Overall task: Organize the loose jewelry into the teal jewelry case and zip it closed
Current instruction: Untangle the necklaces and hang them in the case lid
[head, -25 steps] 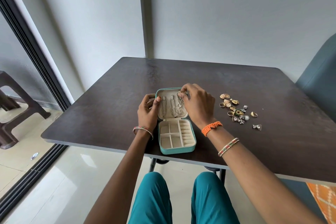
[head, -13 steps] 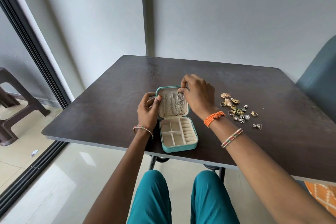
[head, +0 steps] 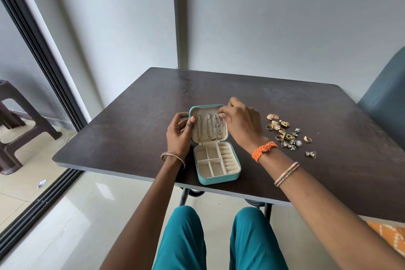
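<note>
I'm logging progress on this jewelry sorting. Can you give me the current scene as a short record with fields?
case: teal zip jewelry case, open on the dark brown table, lid upright
lid contents: silver chains hanging inside the lid
base: cream compartments look empty
left hand: holds the lid's left edge
right hand: pinches the top of the rightmost chain
loose jewelry: gold and silver pieces on the table, right of the case

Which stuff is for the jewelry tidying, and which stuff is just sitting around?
For the job:
- teal case, open
- chains in its lid
- loose jewelry pile
- left hand holding the lid
- right hand at the chains

Just around:
- table
- brown stool
- blue chair
</note>
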Demonstrator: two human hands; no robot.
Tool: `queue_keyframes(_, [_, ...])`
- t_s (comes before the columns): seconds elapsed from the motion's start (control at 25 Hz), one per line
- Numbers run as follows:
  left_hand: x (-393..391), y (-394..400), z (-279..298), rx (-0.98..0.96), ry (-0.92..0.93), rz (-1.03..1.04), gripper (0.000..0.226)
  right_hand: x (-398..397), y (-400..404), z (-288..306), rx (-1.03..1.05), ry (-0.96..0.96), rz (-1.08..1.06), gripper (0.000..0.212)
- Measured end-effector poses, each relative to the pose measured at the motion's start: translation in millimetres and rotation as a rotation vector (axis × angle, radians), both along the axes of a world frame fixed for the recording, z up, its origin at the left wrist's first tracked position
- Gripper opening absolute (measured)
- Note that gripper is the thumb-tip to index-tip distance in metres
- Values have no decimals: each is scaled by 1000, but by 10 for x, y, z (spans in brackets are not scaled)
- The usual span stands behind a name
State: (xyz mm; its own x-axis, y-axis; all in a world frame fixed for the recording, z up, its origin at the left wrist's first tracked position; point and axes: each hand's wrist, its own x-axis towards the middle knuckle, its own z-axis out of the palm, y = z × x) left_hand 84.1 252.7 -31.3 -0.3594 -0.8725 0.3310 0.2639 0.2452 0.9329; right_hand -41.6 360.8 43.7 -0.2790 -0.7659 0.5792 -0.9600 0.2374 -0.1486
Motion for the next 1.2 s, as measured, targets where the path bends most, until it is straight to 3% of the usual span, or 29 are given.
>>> queue_keyframes(0.36, [11,-7,-14,18,-5,3,19,43,110,-65,-23,-95,-15,17])
queue_keyframes(0.56, [12,1,-11,22,-21,23,17,152,241,-236,68,-137,26,33])
queue_keyframes(0.76, [12,4,2,23,-39,40,22,207,296,-178,93,-171,8,27])
queue_keyframes(0.96, [13,2,-7,30,-41,32,16,198,235,-130,102,-223,6,35])
queue_keyframes(1.2, [19,5,10,5,-48,35,14,240,174,-141,167,-279,-46,14])
